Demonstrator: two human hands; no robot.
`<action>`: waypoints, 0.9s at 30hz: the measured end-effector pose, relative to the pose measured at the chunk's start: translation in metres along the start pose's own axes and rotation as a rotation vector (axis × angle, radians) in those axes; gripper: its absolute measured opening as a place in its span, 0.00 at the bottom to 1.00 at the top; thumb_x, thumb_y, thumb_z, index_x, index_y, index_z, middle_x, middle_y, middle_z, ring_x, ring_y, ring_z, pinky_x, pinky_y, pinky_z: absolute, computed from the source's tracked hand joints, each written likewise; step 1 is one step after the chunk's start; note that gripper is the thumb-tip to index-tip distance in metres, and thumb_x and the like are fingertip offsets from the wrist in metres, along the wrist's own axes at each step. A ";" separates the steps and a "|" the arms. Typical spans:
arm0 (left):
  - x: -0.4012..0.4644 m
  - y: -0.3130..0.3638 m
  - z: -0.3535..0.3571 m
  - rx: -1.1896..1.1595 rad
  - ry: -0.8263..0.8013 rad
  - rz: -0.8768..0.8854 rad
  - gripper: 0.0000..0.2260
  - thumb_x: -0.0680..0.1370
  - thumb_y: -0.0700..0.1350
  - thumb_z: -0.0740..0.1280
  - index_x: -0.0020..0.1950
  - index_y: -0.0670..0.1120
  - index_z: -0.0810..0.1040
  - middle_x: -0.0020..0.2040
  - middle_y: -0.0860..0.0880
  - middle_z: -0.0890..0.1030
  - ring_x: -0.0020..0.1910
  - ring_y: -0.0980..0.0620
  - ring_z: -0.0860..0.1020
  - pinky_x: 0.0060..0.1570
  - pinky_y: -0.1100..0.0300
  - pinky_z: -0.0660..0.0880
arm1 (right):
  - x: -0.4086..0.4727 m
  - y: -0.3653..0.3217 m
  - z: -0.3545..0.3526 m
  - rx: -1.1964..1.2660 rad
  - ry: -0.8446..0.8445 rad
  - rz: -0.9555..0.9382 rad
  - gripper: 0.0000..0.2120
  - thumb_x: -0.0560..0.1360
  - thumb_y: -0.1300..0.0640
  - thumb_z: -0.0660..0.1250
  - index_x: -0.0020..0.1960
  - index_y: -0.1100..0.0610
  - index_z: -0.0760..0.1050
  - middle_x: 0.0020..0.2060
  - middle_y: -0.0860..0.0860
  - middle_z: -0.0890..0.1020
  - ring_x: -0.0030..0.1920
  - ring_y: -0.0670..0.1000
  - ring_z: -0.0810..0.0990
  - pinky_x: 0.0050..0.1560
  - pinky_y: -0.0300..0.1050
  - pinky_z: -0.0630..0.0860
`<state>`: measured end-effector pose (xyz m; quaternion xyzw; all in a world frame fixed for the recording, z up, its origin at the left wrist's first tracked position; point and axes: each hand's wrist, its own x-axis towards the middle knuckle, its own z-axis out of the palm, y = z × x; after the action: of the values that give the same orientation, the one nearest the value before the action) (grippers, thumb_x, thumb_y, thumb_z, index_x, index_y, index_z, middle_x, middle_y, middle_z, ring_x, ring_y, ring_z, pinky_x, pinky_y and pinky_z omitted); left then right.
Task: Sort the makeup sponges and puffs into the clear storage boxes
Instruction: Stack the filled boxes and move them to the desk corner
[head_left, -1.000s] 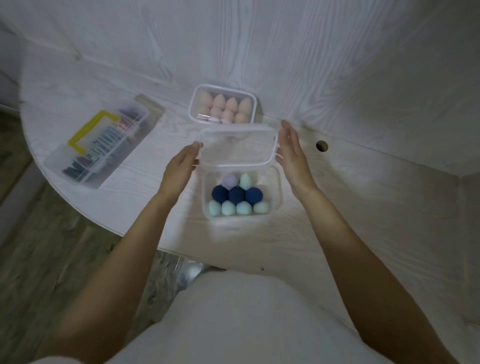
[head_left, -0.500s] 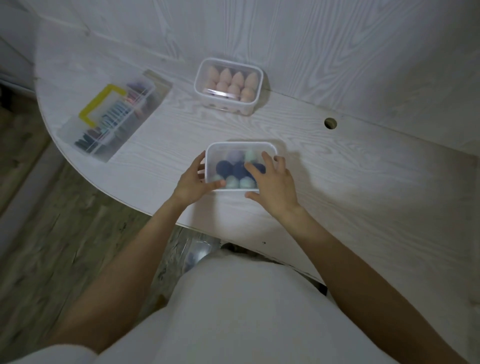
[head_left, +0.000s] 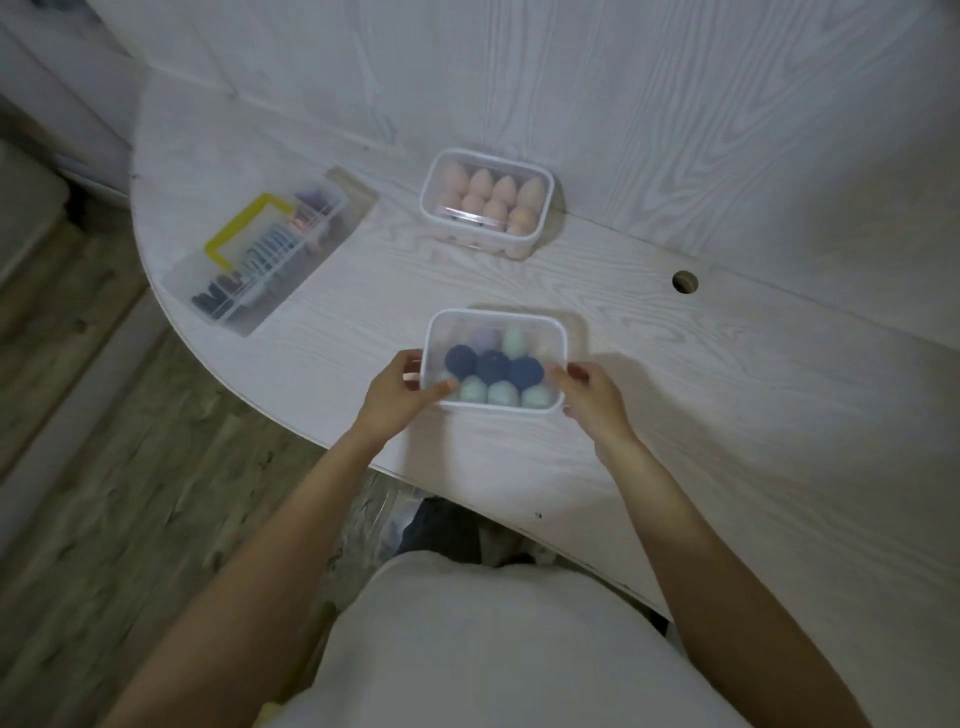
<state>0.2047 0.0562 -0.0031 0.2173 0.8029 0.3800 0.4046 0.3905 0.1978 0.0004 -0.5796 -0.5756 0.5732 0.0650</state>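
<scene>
So right now the near box (head_left: 493, 358) sits on the table (head_left: 727, 415) just in front of me, lid on, with dark blue, mint and one lilac sponge showing through it. My left hand (head_left: 400, 400) pinches the near left corner, thumb on the lid and fingers down the side; my right hand (head_left: 592, 397) grips the near right corner the same way, so the hands are apart with the box between them. It should be super light, since it's thin plastic full of squishy foam. The walls look smooth and probably a bit slippery, and I'd guess they flex if squeezed, so holding by the rim at the corners seems safest. The pink-sponge box (head_left: 485, 202) sits further back, lid on, and the yellow-handled case (head_left: 260, 249) is off to the left.
</scene>
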 end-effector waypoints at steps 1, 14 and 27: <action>0.002 0.000 -0.003 -0.044 -0.011 0.000 0.22 0.71 0.51 0.73 0.62 0.49 0.72 0.55 0.53 0.77 0.49 0.54 0.78 0.42 0.66 0.73 | 0.001 0.000 0.006 0.042 0.002 0.048 0.17 0.73 0.49 0.68 0.56 0.58 0.72 0.54 0.55 0.78 0.53 0.54 0.77 0.59 0.55 0.74; 0.149 0.118 -0.078 -0.296 0.052 0.300 0.15 0.74 0.49 0.70 0.57 0.46 0.74 0.55 0.47 0.78 0.51 0.50 0.78 0.52 0.53 0.78 | 0.073 -0.163 0.010 0.283 0.155 -0.287 0.12 0.77 0.58 0.64 0.60 0.56 0.74 0.49 0.45 0.78 0.44 0.37 0.75 0.41 0.25 0.70; 0.210 0.119 -0.075 -0.324 -0.287 0.021 0.24 0.76 0.50 0.66 0.71 0.50 0.65 0.58 0.48 0.78 0.54 0.50 0.79 0.57 0.51 0.75 | 0.106 -0.155 0.025 0.569 0.088 -0.020 0.13 0.78 0.46 0.60 0.57 0.51 0.72 0.47 0.52 0.81 0.46 0.51 0.81 0.53 0.51 0.77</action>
<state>0.0271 0.2346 0.0174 0.2095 0.6632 0.4734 0.5405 0.2465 0.3128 0.0431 -0.5568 -0.3939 0.6852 0.2557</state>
